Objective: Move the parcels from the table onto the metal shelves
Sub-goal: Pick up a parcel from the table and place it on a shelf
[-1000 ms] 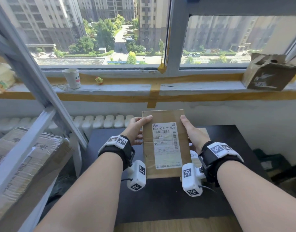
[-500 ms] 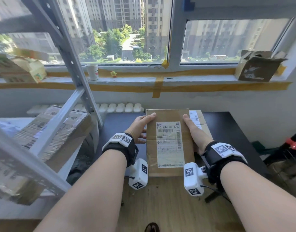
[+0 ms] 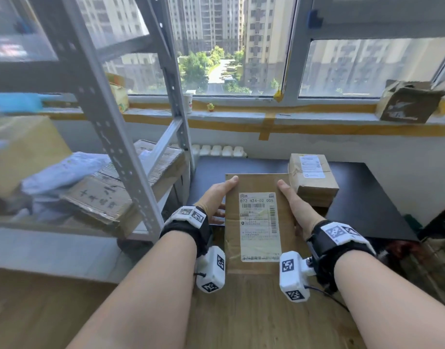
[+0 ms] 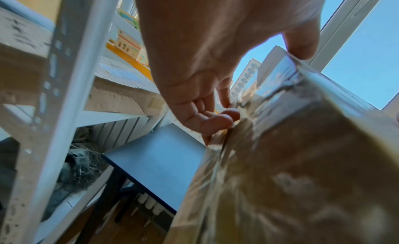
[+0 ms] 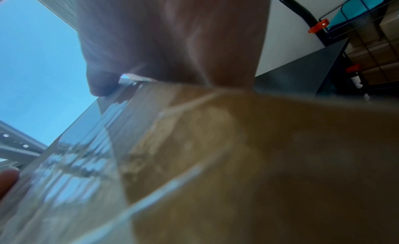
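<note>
I hold a flat brown cardboard parcel [image 3: 256, 222] with a white shipping label between both hands, clear of the black table [image 3: 362, 197]. My left hand [image 3: 216, 200] grips its left edge, thumb on top, fingers curled underneath [image 4: 215, 121]. My right hand [image 3: 295, 207] grips the right edge the same way; its thumb [image 5: 101, 87] lies on the taped top [image 5: 237, 162]. A second, smaller brown parcel [image 3: 313, 176] sits on the table beyond my right hand. The grey metal shelves [image 3: 120, 147] stand to the left, close to my left hand.
The shelf holds flattened cardboard boxes [image 3: 130, 187], a pale plastic bag [image 3: 62, 172] and a yellowish box [image 3: 22, 149]. On the windowsill are a paper cup [image 3: 188, 103], a small yellow toy [image 3: 210, 107] and an open torn carton [image 3: 410, 100]. A wire cart [image 5: 367, 34] stands right of the table.
I have stepped back and turned left with the parcel in both hands. The shelves now fill the left of view, and the second parcel on the table has come into sight.
</note>
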`<state>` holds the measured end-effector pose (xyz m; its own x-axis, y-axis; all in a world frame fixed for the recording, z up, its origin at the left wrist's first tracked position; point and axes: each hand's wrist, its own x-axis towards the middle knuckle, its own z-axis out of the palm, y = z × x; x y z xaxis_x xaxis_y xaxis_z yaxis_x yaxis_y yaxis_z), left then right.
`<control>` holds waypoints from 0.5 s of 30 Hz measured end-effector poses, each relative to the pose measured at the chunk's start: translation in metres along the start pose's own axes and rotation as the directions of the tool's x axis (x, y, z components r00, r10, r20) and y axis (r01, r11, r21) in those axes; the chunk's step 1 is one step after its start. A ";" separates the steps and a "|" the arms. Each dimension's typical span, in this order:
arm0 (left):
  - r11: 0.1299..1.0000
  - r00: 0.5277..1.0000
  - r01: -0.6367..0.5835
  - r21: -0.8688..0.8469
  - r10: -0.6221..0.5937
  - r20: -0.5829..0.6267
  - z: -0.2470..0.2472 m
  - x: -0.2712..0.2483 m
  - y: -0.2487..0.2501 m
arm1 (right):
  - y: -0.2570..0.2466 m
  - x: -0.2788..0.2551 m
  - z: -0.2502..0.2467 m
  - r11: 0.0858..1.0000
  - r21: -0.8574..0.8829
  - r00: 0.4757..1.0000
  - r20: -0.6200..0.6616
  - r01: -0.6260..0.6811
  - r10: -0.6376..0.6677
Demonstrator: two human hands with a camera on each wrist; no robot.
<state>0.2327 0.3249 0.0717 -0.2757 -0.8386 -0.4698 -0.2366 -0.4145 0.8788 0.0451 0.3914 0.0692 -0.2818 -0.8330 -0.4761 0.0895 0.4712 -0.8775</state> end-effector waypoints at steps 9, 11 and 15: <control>1.000 0.990 -0.026 -0.014 0.024 -0.141 -0.101 -0.095 -0.048 | 0.023 -0.065 0.112 0.997 -0.073 0.996 0.086 0.037 -0.031; 0.998 0.985 -0.053 -0.016 0.049 -0.168 -0.138 -0.123 -0.059 | 0.028 -0.084 0.150 0.996 -0.075 0.992 0.121 0.049 -0.040; 0.996 0.975 -0.084 0.003 0.083 -0.206 -0.215 -0.175 -0.084 | 0.031 -0.124 0.230 0.994 -0.062 0.981 0.178 0.091 -0.078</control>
<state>0.5010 0.4305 0.0981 -0.0960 -0.9248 -0.3681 -0.2150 -0.3418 0.9149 0.3023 0.4426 0.0879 -0.1130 -0.9057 -0.4087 0.0046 0.4108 -0.9117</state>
